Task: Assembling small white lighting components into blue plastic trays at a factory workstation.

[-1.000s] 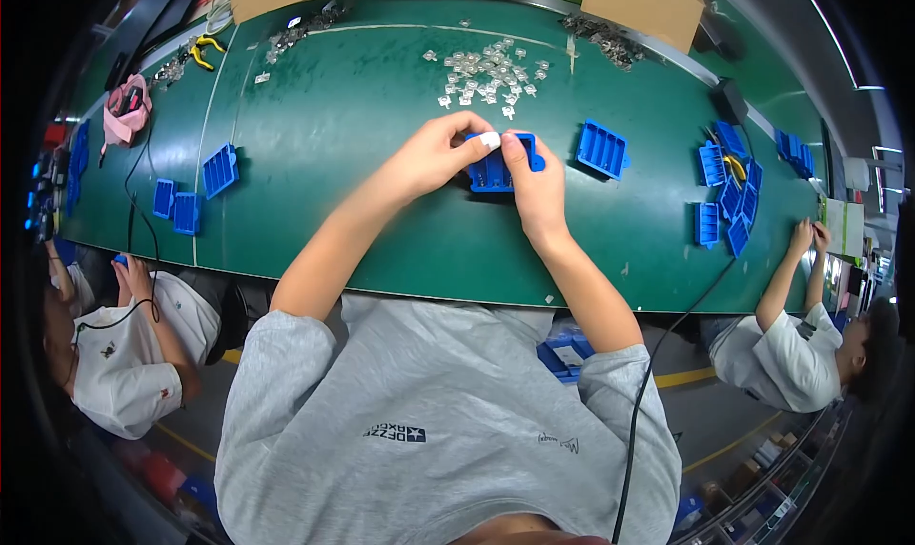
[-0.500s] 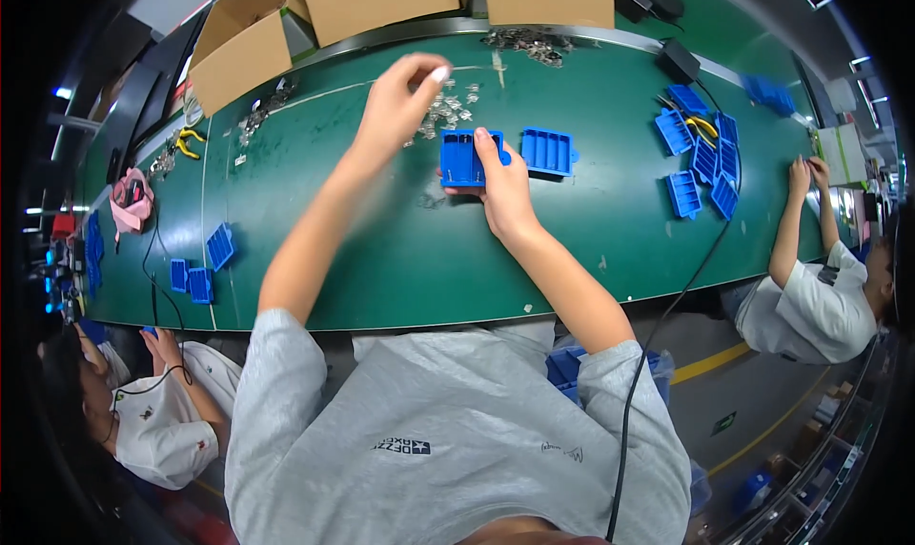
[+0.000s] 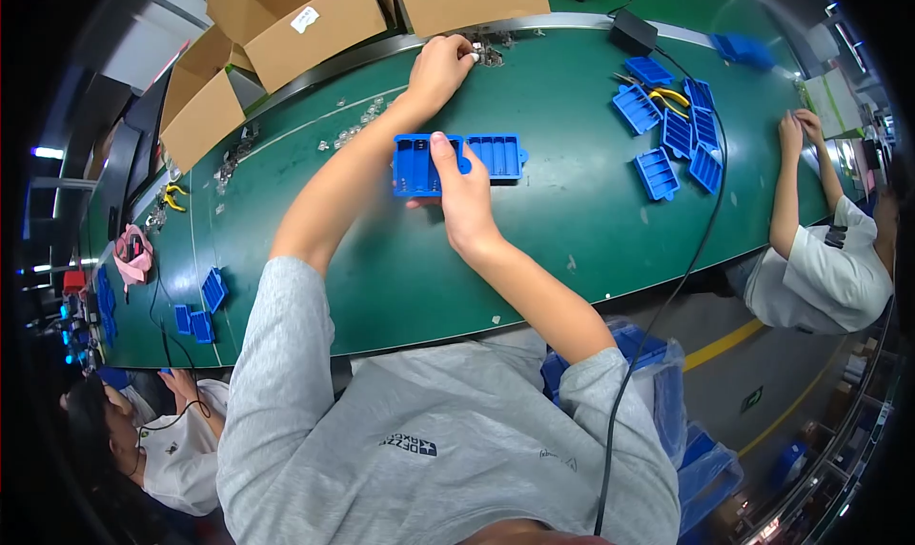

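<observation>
My right hand (image 3: 464, 188) is closed around a blue plastic battery holder (image 3: 416, 169), its thumb pressed over the front. Small metal contacts sit in the slots of this holder. A second blue battery holder (image 3: 496, 156) lies on the table just behind and right of it, partly covered by the hand. At the table's far edge my left hand (image 3: 441, 73) reaches into a pile of small metal pieces (image 3: 488, 54). Its fingers are bent together, something white is on the thumb tip, and whatever is between them is too small to make out.
Loose metal contacts (image 3: 355, 131) are scattered behind my left forearm. Cardboard boxes (image 3: 310, 45) line the far edge. On the right are several blue holders (image 3: 656, 173), yellow-handled pliers (image 3: 670, 97) and a black cable (image 3: 705, 231). Co-workers sit left (image 3: 181, 450) and right (image 3: 810, 278).
My left hand has moved from above the scattered contacts to the farther pile at the back edge. My right hand still grips the holder. The whole view has shifted.
</observation>
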The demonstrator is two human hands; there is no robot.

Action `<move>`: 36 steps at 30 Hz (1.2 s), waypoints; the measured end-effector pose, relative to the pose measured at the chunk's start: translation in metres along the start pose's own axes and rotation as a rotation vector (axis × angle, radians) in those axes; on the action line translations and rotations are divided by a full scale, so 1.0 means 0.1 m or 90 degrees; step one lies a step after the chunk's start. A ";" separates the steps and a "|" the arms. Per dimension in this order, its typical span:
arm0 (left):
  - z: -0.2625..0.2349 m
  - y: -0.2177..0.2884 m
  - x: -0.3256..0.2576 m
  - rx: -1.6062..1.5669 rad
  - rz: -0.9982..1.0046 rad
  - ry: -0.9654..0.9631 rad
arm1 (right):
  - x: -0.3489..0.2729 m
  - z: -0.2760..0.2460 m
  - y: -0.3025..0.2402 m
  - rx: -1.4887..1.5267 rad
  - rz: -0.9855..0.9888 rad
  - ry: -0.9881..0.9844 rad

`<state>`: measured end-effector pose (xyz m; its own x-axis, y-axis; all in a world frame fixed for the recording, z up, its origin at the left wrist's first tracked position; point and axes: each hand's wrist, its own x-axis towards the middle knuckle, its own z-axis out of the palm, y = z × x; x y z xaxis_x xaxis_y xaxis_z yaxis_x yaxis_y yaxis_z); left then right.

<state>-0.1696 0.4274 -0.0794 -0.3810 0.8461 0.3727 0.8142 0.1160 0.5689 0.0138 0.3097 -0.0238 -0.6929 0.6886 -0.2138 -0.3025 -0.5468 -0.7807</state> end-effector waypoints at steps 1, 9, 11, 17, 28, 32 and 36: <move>0.01 0.00 0.00 0.010 0.010 0.002 | 0.00 0.00 0.01 0.002 0.001 0.003; -0.29 0.10 -0.17 -0.025 0.033 0.027 | 0.03 0.01 -0.01 -0.001 0.001 0.020; -0.55 0.22 -0.37 -0.076 0.027 -0.005 | 0.05 -0.03 -0.03 -0.001 -0.008 0.046; -0.98 0.13 -0.98 -0.233 -0.074 0.007 | 0.04 -0.01 -0.04 -0.024 -0.001 0.049; -1.44 0.35 -2.11 -0.318 -0.114 0.013 | 0.01 0.03 0.17 -0.028 0.108 -0.056; -1.47 0.34 -2.19 -0.353 -0.128 0.012 | -0.02 0.05 0.21 -0.063 0.102 -0.089; -1.44 0.28 -2.24 -0.425 -0.121 0.032 | -0.04 0.08 0.21 -0.074 0.099 -0.089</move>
<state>-0.1245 0.1665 -0.0408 -0.5229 0.8161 0.2462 0.2938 -0.0986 0.9508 0.0053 0.2919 -0.0347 -0.8120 0.5228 -0.2594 -0.1127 -0.5766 -0.8092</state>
